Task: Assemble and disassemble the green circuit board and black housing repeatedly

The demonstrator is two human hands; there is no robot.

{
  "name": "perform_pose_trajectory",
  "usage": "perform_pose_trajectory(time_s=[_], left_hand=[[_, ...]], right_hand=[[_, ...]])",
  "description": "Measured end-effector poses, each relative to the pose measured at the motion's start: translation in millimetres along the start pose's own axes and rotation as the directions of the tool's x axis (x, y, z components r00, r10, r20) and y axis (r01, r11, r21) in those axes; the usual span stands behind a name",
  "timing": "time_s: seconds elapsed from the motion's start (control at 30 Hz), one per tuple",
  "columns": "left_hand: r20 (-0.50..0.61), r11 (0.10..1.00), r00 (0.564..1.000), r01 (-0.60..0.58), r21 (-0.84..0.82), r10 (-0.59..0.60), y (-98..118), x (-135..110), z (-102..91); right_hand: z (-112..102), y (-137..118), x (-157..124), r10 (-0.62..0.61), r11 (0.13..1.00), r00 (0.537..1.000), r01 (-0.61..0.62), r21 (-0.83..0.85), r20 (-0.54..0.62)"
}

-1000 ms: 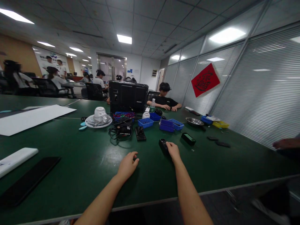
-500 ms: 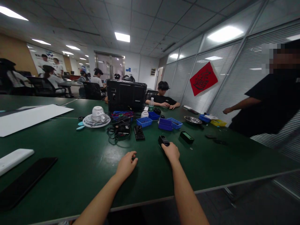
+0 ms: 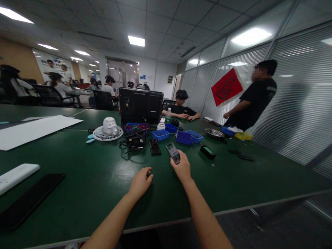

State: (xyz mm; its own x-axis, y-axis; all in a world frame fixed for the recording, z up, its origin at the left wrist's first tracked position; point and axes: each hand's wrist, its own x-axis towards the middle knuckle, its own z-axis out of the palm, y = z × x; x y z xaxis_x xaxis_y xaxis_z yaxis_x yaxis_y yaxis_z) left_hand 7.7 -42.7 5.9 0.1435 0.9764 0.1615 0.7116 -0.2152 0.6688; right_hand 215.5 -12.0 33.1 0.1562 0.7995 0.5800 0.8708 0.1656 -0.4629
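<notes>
My right hand is closed around a grey digital multimeter. Its screen and a row of buttons face up, and my fingers cover the lower right part. My left hand rests on the green table with nothing in it, its thumb and fingers apart. Beyond the left hand lies a flat black device with a round knob-like part. To the right of the multimeter sits a black box with a green top.
Behind the hands are tangled black cables, blue bins, a white fan part and a large black panel. A metal bowl stands farther right. One person sits opposite; another stands at the right.
My right hand has moved slightly left and turned the multimeter so its face shows. My left hand has stayed in place. The standing person has moved farther off.
</notes>
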Motion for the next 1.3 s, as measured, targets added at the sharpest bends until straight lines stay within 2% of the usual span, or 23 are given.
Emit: perform_pose_trajectory(time_s=[0.1,0.2,0.3,0.43,0.57,0.67,0.73,0.8,0.87,0.9,0.93,0.97,1.0,1.07,1.13,1.3], left_hand=[[0.007,1.0,1.0,0.009,0.008,-0.01,-0.6,0.6,1.0],[0.009,1.0,1.0,0.01,0.005,-0.011,-0.9,1.0,1.8],[-0.004,1.0,1.0,-0.003,0.003,0.003,-0.9,0.6,2.2],[-0.001,1.0,1.0,-0.004,0.007,0.004,0.0,-0.5,1.6],[0.017,1.0,1.0,0.003,0.009,-0.003,1.5,-0.4,1.0],[0.013,1.0,1.0,-0.002,0.015,0.002,1.7,0.2,1.2],[0.01,1.0,1.0,0.002,0.018,-0.002,1.1,0.6,1.5],[0.013,1.0,1.0,0.004,0.018,-0.004,0.2,0.7,2.0],[0.017,1.0,1.0,-0.01,0.019,0.009,-0.6,0.6,2.4],[0.018,1.0,1.0,-0.021,0.021,0.02,-0.8,0.4,2.4],[0.018,0.999,0.999,-0.033,0.024,0.033,-0.9,0.3,2.4],[0.018,0.999,0.999,-0.043,0.028,0.042,-0.7,0.1,2.2],[0.018,0.998,0.999,-0.048,0.033,0.047,-0.3,-0.1,2.0],[0.022,0.998,0.999,-0.046,0.043,0.045,0.9,-0.4,1.3],[0.026,0.998,0.999,-0.033,0.05,0.032,2.6,-0.5,0.9],[-0.001,0.999,1.0,-0.009,0.045,0.009,11.5,-0.4,3.7]], right_hand=[[12.8,-4.1,-3.8,-0.038,0.996,0.987,0.05,-0.072,0.154],[17.3,-7.1,-6.5,-0.016,0.979,0.964,0.069,-0.192,0.266],[15.9,-11.0,-8.1,-0.004,0.941,0.965,0.092,-0.326,0.261],[15.6,-18.5,-11.2,-0.09,0.876,0.962,0.2,-0.438,0.259],[18.0,-30.3,-18.0,-0.204,0.841,0.926,0.331,-0.428,0.317],[15.9,-39.2,-22.0,-0.278,0.865,0.9,0.387,-0.32,0.337],[11.2,-39.3,-20.5,-0.305,0.889,0.904,0.383,-0.25,0.3],[3.8,-30.6,-14.0,-0.245,0.926,0.945,0.295,-0.235,0.218],[-5.5,-12.8,-3.6,-0.063,0.959,0.991,0.093,-0.268,0.119],[-10.3,-1.7,2.1,0.058,0.955,0.995,-0.031,-0.296,0.082],[-14.7,9.7,7.5,0.192,0.928,0.979,-0.158,-0.336,0.069],[-18.2,20.5,12.1,0.324,0.881,0.943,-0.269,-0.39,0.081],[-20.5,29.7,15.5,0.372,0.858,0.924,-0.306,-0.413,0.088],[-20.7,40.6,18.0,0.421,0.838,0.896,-0.326,-0.438,0.138],[-15.2,40.5,15.4,0.419,0.846,0.884,-0.296,-0.444,0.208],[3.7,18.2,2.5,0.276,0.889,0.907,-0.116,-0.442,0.317]])
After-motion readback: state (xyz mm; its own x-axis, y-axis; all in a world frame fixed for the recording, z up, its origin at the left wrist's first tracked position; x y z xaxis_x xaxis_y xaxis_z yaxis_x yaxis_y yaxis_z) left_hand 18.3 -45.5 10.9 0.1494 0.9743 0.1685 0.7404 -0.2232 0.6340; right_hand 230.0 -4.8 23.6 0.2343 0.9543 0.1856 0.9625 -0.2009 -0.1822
